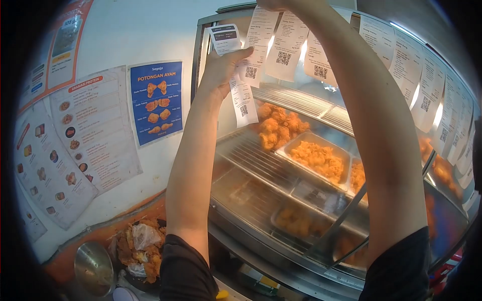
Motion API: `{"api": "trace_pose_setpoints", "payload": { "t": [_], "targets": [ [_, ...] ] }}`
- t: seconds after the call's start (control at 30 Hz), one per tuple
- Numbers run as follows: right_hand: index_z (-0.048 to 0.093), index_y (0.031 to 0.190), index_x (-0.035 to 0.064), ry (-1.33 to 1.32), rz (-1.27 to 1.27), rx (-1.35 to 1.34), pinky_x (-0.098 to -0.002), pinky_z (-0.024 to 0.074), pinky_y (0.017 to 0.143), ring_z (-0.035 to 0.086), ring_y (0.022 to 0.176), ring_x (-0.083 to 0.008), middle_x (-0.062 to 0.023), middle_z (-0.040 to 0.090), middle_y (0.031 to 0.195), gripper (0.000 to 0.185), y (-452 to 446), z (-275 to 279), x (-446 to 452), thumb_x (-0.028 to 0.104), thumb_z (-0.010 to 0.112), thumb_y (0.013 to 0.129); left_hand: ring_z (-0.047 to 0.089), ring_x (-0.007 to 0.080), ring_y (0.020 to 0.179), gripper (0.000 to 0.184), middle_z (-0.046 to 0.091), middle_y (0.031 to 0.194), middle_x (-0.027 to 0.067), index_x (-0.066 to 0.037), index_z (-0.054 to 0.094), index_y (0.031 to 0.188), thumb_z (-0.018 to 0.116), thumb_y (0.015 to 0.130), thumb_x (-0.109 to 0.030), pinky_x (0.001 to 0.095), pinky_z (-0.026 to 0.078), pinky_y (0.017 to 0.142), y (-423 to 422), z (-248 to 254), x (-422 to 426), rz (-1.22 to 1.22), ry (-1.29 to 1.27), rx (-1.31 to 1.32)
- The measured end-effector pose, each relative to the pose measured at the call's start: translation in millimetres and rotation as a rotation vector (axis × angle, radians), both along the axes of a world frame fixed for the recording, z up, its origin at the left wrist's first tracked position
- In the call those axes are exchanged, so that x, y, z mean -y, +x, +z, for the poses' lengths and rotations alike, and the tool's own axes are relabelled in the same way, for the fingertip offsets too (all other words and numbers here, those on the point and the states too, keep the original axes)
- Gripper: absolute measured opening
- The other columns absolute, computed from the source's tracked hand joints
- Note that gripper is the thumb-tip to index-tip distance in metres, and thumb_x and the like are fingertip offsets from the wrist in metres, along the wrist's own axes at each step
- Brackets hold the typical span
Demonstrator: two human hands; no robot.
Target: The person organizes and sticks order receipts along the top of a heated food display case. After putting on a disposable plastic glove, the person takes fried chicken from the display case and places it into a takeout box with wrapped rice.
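Raised at the upper middle, my left hand (221, 72) holds a long paper receipt (242, 103), its thumb pointing right across the paper. The receipt hangs below the hand, in front of the glass display case's left end. My right hand (273, 5) is up at the top edge of the view, at the top of a hanging receipt (261, 35); most of its fingers are cut off or hidden. Further receipts (286, 47) with QR codes hang in a row along the top of the case.
The display case (251, 160) holds fried chicken (278, 125) on a rack and a metal tray of fried pieces (319, 160). A blue poster (156, 103) and menu sheets (95, 130) are on the left wall. At lower left are a metal bowl (94, 268) and a heap of fried food (143, 246).
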State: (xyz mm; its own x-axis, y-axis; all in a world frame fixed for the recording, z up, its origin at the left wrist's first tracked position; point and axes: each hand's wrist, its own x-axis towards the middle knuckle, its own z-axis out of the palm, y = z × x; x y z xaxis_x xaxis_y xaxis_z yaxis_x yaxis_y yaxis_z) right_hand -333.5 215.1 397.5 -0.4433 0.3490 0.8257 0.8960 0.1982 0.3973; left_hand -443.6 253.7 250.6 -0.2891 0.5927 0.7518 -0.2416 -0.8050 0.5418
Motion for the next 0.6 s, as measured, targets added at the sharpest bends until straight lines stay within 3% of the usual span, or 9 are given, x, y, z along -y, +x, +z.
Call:
{"api": "trace_pose_setpoints", "payload": {
  "t": [0.1,0.2,0.27,0.4,0.5,0.6],
  "targets": [
    [0.052,0.116,-0.0025,0.040,-0.071,0.066,-0.0429,0.0077,0.107,0.020,0.130,-0.0358,-0.0225,0.042,0.128,0.046,-5.6,0.3,2.5,0.021,0.040,0.078,0.059,0.0194,0.077,0.026,0.060,0.085,0.0102,0.000,0.056,0.092,0.068,0.070,-0.005,0.0320,0.051,0.066,-2.1,0.6,1.6,-0.026,0.010,-0.029],
    [0.052,0.116,-0.0025,-0.076,0.013,-0.036,-0.0428,0.0079,0.107,0.018,0.131,-0.0357,-0.0215,0.043,0.127,0.046,-6.3,1.5,-0.8,0.021,0.040,0.079,0.060,0.0199,0.078,0.026,0.060,0.087,0.0110,0.000,0.056,0.093,0.067,0.070,-0.005,0.0323,0.051,0.067,-0.2,0.5,4.0,-0.012,0.015,-0.045],
    [0.053,0.115,-0.0023,0.000,0.024,-0.045,-0.0425,0.0093,0.107,0.022,0.129,-0.0355,-0.0202,0.046,0.125,0.045,-3.4,-0.9,-6.4,0.022,0.041,0.079,0.059,0.0208,0.079,0.036,0.058,0.090,0.0104,-0.001,0.052,0.099,0.070,0.068,-0.004,0.0328,0.052,0.067,1.2,1.5,7.0,-0.038,-0.003,-0.058],
    [0.055,0.112,-0.0022,0.016,-0.047,0.055,-0.0423,0.0108,0.106,0.028,0.126,-0.0353,-0.0197,0.049,0.122,0.043,0.8,-8.2,1.3,0.023,0.040,0.080,0.060,0.0208,0.081,0.027,0.061,0.090,0.0122,0.001,0.055,0.094,0.067,0.070,-0.004,0.0331,0.052,0.069,5.5,1.6,4.6,-0.045,0.025,-0.024],
    [0.058,0.108,-0.0027,0.101,-0.051,0.082,-0.0426,0.0122,0.105,0.032,0.122,-0.0357,-0.0202,0.052,0.118,0.042,-1.1,-7.9,-2.7,0.023,0.040,0.080,0.060,0.0211,0.078,0.024,0.060,0.091,0.0136,0.001,0.052,0.097,0.060,0.076,-0.009,0.0333,0.052,0.067,-0.8,6.2,-1.3,0.017,0.045,-0.008],
    [0.059,0.105,-0.0034,0.024,0.108,-0.070,-0.0428,0.0126,0.105,0.030,0.123,-0.0356,-0.0203,0.053,0.116,0.041,-0.9,-5.2,-7.6,0.023,0.040,0.079,0.060,0.0212,0.072,0.024,0.060,0.091,0.0149,0.000,0.049,0.100,0.049,0.082,-0.014,0.0318,0.051,0.064,-22.4,12.5,-9.7,-0.004,-0.020,0.035]
  ]
}}
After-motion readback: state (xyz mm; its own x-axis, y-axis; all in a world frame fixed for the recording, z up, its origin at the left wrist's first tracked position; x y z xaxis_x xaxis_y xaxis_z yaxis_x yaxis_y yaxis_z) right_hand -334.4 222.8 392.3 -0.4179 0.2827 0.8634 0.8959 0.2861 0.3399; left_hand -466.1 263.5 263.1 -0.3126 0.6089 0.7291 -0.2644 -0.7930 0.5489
